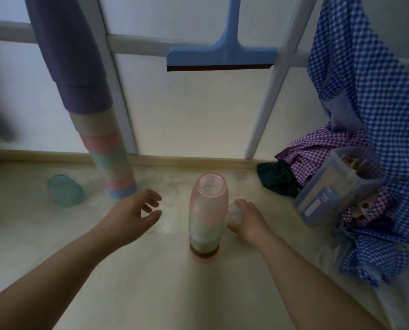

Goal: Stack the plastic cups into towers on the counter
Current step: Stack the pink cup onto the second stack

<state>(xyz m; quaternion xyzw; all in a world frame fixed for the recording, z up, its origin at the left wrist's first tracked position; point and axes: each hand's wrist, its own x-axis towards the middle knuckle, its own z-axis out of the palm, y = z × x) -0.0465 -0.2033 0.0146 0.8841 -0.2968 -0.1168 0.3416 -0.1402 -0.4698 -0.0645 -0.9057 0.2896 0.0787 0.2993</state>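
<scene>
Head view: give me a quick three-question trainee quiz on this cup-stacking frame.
1. True or false: the left hand holds a cup.
2. Which hand grips the clear cup?
3. The teal cup is: A) on the tall tower, B) lying alone on the counter, C) atop the short pink-topped tower.

Key: 1 false, it is open and empty. 2 the right hand. 3 B.

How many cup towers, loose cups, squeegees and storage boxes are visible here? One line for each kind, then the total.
Cup towers: 2, the tall tower and the short tower
Loose cups: 2, a teal cup and a clear cup in the right hand
Squeegees: 1
Storage boxes: 1
Total: 6
</scene>
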